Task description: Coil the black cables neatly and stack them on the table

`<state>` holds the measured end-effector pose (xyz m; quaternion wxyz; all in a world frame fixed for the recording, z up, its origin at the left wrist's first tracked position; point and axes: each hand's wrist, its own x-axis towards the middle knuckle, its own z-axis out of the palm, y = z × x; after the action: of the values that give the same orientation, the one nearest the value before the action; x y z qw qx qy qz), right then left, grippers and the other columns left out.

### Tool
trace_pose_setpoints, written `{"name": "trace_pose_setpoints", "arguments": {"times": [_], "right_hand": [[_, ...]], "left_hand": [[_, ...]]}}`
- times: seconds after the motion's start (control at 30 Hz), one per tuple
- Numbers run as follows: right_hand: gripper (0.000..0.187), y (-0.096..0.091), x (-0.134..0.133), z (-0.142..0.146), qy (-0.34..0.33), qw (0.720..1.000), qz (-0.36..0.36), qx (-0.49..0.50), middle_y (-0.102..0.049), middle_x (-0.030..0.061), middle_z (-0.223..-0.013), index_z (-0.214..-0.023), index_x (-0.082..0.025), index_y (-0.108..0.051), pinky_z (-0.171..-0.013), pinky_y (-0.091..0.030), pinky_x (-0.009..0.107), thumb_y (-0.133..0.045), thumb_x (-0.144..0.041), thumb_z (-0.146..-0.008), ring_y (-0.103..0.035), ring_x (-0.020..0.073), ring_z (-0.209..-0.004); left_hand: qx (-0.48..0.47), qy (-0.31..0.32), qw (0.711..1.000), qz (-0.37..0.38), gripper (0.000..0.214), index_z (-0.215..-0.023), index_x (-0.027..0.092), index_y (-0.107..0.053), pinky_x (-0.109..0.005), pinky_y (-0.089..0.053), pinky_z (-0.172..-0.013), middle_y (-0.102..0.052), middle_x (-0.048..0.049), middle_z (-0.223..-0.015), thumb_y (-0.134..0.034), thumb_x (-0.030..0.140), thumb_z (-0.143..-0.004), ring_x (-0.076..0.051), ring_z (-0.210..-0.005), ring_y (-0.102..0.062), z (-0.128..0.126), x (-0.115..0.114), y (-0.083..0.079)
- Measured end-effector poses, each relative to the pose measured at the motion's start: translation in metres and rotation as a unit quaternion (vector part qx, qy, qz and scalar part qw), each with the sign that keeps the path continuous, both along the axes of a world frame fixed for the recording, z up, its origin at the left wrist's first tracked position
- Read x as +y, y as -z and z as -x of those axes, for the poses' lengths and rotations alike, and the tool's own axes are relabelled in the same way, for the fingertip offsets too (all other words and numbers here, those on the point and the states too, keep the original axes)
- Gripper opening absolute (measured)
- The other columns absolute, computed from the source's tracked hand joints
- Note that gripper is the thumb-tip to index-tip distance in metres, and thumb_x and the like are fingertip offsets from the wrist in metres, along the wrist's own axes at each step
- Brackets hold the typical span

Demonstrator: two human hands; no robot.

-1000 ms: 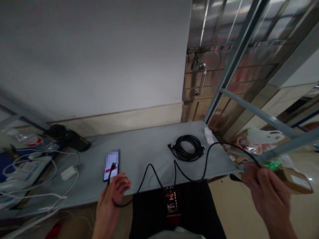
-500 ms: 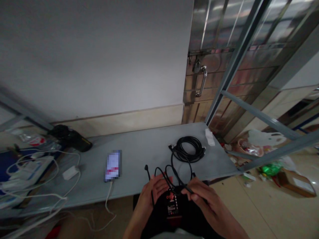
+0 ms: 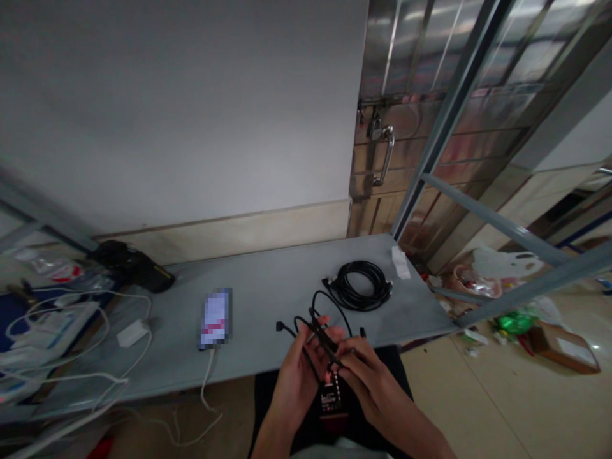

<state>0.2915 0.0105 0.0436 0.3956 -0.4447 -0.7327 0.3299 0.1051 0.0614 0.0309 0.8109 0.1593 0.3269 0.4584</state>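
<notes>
A thin black cable (image 3: 326, 294) runs in loops between my two hands, above the front edge of the grey table (image 3: 268, 280). My left hand (image 3: 306, 363) is curled around part of it, and one plug end (image 3: 280, 326) sticks out to the left. Fingers of my right hand (image 3: 361, 366) pinch the cable close to the left fingers. Another dark end pokes up above the right hand. Behind the hands, a coil of black cable (image 3: 362, 307) lies on the table. Below them, a dark printed surface (image 3: 331, 401) shows over my lap.
On the table's left are a phone (image 3: 215, 319) with a white cord, a white adapter (image 3: 132, 333), a power strip (image 3: 71, 335) and a black bag (image 3: 138, 268). White paper (image 3: 400, 262) lies far right. A metal post (image 3: 444, 121) rises there; a cardboard box (image 3: 564, 347) is on the floor.
My right hand has moved left, bringing its stretch of cable to my left hand. The loops between them are now gathered closer together. The coil on the table stays in place.
</notes>
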Motion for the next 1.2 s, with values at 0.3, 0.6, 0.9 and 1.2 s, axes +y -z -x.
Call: {"name": "trace_pose_setpoints", "arguments": {"times": [0.3,0.6,0.9,1.2], "right_hand": [[0.013,0.017,0.002,-0.002,0.024,0.998,-0.009,-0.066,-0.068,0.0083,-0.131,-0.112,-0.028,-0.074,-0.111,-0.060,0.045,-0.061,-0.027,-0.114,-0.069,0.0257,-0.122],[0.079,0.091,-0.017,0.004,0.139,0.944,0.209,0.216,-0.065,0.0183,-0.155,-0.167,-0.028,-0.041,-0.120,-0.058,0.054,-0.072,-0.065,-0.104,-0.069,0.0316,-0.141],[0.068,0.055,0.001,0.022,0.111,0.904,0.299,0.283,-0.076,0.0064,-0.105,-0.145,-0.024,-0.064,-0.084,-0.064,0.038,-0.062,-0.078,-0.105,-0.075,0.0233,-0.089],[0.071,0.083,0.035,0.024,0.079,0.938,0.299,0.155,-0.066,0.0016,-0.078,-0.089,-0.022,-0.060,-0.060,-0.054,0.030,-0.052,-0.091,-0.101,-0.063,0.0166,-0.062]], "left_hand": [[-0.054,-0.039,0.997,-0.030,0.045,-0.103,0.019,-0.071,-0.026,-0.040,-0.056,-0.043,0.0071,-0.064,-0.081,0.063,-0.101,-0.011,-0.058,-0.048,-0.006,-0.001,-0.019],[-0.125,-0.093,0.987,-0.044,0.069,-0.066,0.022,-0.043,-0.024,-0.019,-0.044,-0.003,0.0116,-0.044,-0.064,0.073,-0.107,-0.008,-0.040,0.004,0.023,-0.010,0.006],[0.110,-0.005,0.994,-0.028,0.051,-0.082,0.023,-0.063,-0.025,-0.042,-0.057,-0.032,0.0106,-0.051,-0.087,0.067,-0.092,-0.010,-0.044,-0.037,0.025,-0.012,0.019],[0.477,0.112,0.863,-0.120,0.066,-0.085,0.022,-0.068,-0.030,-0.040,-0.047,-0.063,-0.0013,-0.056,-0.079,0.087,-0.083,-0.021,-0.046,-0.058,0.073,-0.010,0.054]]}}
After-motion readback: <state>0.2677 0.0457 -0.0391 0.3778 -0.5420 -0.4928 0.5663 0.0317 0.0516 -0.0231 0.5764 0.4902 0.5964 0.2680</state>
